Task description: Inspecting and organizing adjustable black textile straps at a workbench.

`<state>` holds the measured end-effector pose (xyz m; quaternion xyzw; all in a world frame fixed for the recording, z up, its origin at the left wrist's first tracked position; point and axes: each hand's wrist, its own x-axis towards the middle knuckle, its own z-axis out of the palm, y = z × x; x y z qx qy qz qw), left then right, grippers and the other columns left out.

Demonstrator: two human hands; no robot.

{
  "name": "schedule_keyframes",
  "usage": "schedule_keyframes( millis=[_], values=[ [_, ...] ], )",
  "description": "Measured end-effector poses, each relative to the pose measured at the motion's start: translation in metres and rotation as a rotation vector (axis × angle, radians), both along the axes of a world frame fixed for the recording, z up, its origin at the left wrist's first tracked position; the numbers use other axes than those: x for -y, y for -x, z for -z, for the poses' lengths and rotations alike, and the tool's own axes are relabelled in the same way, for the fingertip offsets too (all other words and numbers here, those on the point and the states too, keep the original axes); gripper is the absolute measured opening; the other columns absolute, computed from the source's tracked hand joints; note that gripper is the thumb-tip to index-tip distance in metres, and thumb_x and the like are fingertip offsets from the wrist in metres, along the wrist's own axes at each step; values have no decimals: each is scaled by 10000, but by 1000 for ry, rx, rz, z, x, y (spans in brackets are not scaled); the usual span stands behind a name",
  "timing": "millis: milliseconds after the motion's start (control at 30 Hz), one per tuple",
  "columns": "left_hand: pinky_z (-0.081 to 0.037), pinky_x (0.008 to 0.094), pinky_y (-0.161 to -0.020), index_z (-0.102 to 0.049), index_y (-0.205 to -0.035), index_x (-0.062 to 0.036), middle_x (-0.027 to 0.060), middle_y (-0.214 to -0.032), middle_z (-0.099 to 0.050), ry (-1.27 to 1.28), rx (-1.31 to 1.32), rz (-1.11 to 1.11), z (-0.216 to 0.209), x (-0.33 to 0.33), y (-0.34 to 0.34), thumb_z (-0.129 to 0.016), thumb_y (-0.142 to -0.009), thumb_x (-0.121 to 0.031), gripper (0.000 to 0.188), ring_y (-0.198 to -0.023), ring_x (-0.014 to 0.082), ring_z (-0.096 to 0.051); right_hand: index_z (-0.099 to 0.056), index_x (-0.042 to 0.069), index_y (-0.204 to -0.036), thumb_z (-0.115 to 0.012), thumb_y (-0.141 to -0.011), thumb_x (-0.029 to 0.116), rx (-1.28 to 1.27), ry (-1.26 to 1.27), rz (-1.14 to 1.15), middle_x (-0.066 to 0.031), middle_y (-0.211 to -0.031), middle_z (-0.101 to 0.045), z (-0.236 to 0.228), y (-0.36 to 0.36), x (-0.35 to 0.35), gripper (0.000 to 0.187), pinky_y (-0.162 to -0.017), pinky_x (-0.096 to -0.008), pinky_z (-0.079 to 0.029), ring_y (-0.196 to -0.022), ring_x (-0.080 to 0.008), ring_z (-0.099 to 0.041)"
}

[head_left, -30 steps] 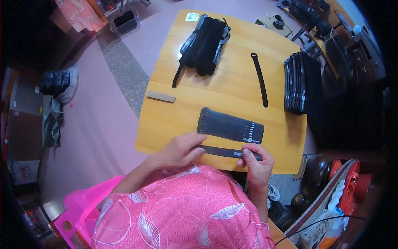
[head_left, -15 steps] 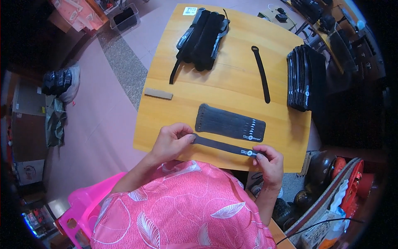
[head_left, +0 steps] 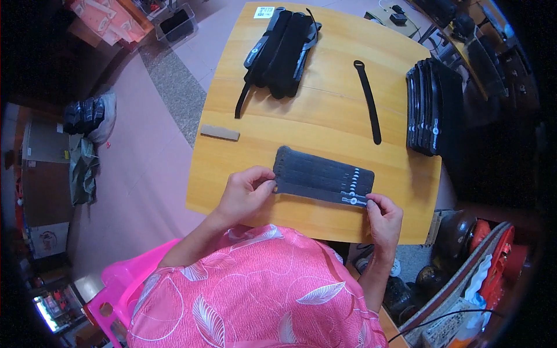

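A single dark cable strap (head_left: 313, 195) is stretched between my two hands, lying along the near edge of a fanned stack of straps (head_left: 318, 169) and partly overlapping it. My left hand (head_left: 250, 190) pinches the strap's left end between thumb and fingers. At its right end, beside the white print, my right hand (head_left: 383, 216) pinches it the same way. The stack's holed ends are at the left, its white-printed ends at the right. Farther off, one loose black strap (head_left: 368, 104) with a looped head lies alone on the table.
A bundle of black straps (head_left: 281, 55) lies at the table's far left, and an upright stack of straps (head_left: 432, 107) stands at the right edge. A brown cardboard strip (head_left: 220, 133) rests on the left of the wooden table (head_left: 261, 133). A pink chair (head_left: 113, 290) is at lower left.
Both my hands have moved slightly away from me, bringing the held strap from in front of the stack onto its near edge. The strap stays pinched at both ends.
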<state>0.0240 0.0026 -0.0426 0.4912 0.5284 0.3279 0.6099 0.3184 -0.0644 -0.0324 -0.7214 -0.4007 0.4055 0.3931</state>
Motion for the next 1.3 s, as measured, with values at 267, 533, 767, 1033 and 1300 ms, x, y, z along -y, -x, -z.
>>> schedule_keyframes(
  millis=[267, 533, 767, 1033, 1300],
  values=[
    [-461, 229, -550, -623, -869, 25, 45, -701, -620, -453, -356, -15, 9, -2, -5, -664, -797, 12, 83, -626, 80, -574, -659, -40, -950, -601, -861, 21, 14, 33, 57, 17, -734, -594, 10, -1, -3, 122, -505, -185, -369, -592, -30, -483],
    [-488, 284, -559, -624, -862, 16, 113, -702, -618, -471, -418, -10, 5, -4, -10, -673, -756, -3, 118, -618, 173, -611, -659, -34, -936, -635, -845, 37, 13, 101, 79, 18, -711, -595, 10, -6, -4, 118, -519, -181, -384, -600, -30, -501],
    [-449, 226, -546, -618, -868, 13, 30, -653, -580, -455, -423, -18, 11, -3, -7, -672, -778, 1, 105, -598, 66, -540, -684, -20, -879, -662, -800, 47, 44, 47, 106, 31, -683, -608, 9, -1, -9, 106, -551, -195, -415, -597, -32, -498],
    [-447, 219, -550, -612, -881, 21, 22, -688, -585, -394, -416, -27, 6, -2, -10, -673, -780, 16, 119, -610, 63, -536, -668, -22, -876, -663, -822, 36, 72, -5, 98, 42, -680, -594, 13, 2, -5, 79, -514, -179, -394, -579, -21, -499],
    [-448, 220, -546, -613, -877, 15, 24, -685, -584, -442, -441, -9, 10, -5, -9, -679, -772, 19, 124, -609, 65, -539, -660, -33, -836, -642, -784, 15, 208, -24, 120, -6, -633, -597, 10, 10, -11, 73, -523, -203, -418, -551, -35, -489]
  ],
)
